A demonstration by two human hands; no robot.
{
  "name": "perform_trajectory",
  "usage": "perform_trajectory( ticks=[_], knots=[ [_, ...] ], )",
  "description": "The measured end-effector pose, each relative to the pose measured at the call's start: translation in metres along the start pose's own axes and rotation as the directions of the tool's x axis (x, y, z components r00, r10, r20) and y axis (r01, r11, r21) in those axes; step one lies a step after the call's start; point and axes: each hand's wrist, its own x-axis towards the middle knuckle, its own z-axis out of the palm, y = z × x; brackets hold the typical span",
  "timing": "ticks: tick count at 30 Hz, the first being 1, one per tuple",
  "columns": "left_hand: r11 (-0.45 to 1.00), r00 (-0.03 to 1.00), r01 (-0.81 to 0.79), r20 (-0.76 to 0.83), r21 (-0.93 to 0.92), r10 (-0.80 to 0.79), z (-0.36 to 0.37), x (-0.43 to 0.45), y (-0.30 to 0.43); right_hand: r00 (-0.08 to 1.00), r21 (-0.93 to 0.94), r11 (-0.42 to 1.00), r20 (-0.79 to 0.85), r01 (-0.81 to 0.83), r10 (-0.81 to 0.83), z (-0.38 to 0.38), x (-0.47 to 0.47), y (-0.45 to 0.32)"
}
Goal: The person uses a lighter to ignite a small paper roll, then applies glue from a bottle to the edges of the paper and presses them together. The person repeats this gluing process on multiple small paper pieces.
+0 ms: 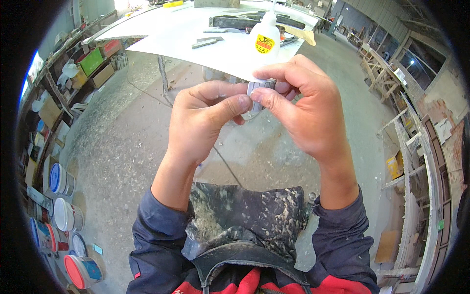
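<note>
A small curved piece with a ribbed, light grey surface (256, 87) is held between both hands in front of the white board's near corner. My left hand (205, 114) pinches its left side between thumb and fingers. With thumb and fingertips my right hand (306, 106) grips its right side and upper edge; part of the piece is hidden behind the fingers. Just beyond the hands stands a white plastic glue bottle (265, 40) with a yellow label and a narrow nozzle. Short grey strips (205, 43) and a black tool-like object (231, 22) lie on the white board (165, 40).
Shelves with boxes, including a green bin (90, 61), line the left. Lidded plastic buckets (68, 214) stand on the floor at lower left. A cable (227, 165) crosses the floor below the hands. A wooden rack (407, 191) stands at right.
</note>
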Motion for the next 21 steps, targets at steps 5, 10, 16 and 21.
perform_trajectory(
  ticks=[5,10,16,21],
  knots=[
    [0.998,0.999,0.052,-0.002,-0.037,-0.053,-0.004,0.002,-0.001,0.999,-0.019,1.0,-0.047,0.023,-0.024,-0.001,-0.011,0.001],
    [0.999,0.999,0.039,0.014,-0.027,-0.038,-0.007,0.004,0.001,0.996,-0.037,0.999,-0.087,0.001,-0.004,0.015,-0.024,0.006],
    [0.998,0.999,0.051,0.018,-0.026,-0.05,-0.008,0.005,0.004,0.997,-0.015,1.0,-0.078,-0.016,0.015,0.017,-0.025,0.01],
    [1.0,0.998,0.012,0.064,-0.02,-0.011,-0.01,0.006,0.004,0.998,-0.076,0.997,-0.063,0.0,-0.005,0.014,-0.022,0.007]
  ],
)
